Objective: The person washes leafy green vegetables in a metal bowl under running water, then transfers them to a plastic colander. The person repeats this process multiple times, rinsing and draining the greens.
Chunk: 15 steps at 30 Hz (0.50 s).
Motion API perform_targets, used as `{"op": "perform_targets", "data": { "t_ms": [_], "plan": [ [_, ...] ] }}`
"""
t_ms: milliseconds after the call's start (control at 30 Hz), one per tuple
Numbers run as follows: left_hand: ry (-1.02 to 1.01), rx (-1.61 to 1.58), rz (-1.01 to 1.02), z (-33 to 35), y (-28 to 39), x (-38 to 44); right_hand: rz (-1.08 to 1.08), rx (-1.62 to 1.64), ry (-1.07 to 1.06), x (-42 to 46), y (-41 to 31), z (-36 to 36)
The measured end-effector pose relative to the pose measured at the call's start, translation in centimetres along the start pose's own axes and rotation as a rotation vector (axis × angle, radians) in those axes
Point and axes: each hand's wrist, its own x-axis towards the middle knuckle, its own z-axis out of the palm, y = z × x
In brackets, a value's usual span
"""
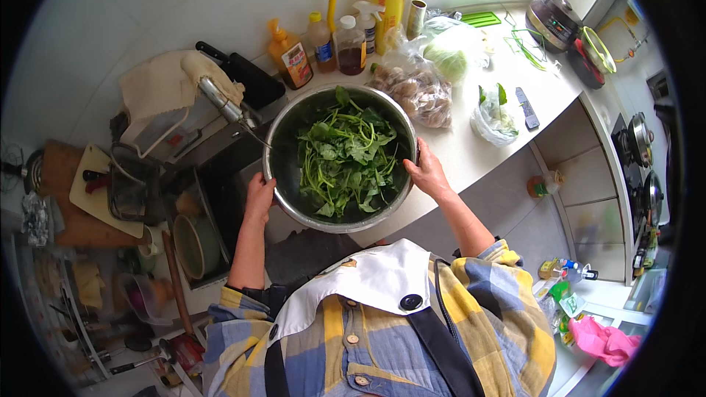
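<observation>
A large stainless steel basin [340, 228] is held between my hands, in front of my body. Leafy green vegetables [353, 154] with thin stems fill its middle. My left hand [260, 197] grips the lower left side of the rim, and my right hand [427, 168] grips the right side, thumb on the edge. Most fingers of both hands are hidden beneath or behind the basin. Just left of the basin, a metal faucet [223, 102] reaches over the sink, its thin spout tip close to the rim. Beyond the basin's upper right, a plastic bag of brown mushroom-like food [422, 91] lies on the counter.
The dark sink [218, 193] holds a green bowl [196, 245]. Behind the basin stand an orange pump bottle [289, 58] and several other bottles. A cabbage [449, 58], a small bag of greens [495, 118] and a rice cooker [553, 19] are on the counter. Knives and cutting boards lie left.
</observation>
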Motion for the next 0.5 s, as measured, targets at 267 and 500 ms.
{"op": "perform_targets", "data": {
  "t_ms": [267,500],
  "plan": [
    [-0.024,0.085,0.081,-0.1,-2.1,1.5,-0.178,-0.333,0.129,-0.4,-0.8,-0.2],
    [0.108,0.137,0.155,-0.8,-3.1,2.1,-0.52,-0.252,0.044,3.6,-9.1,1.4]
  ]
}}
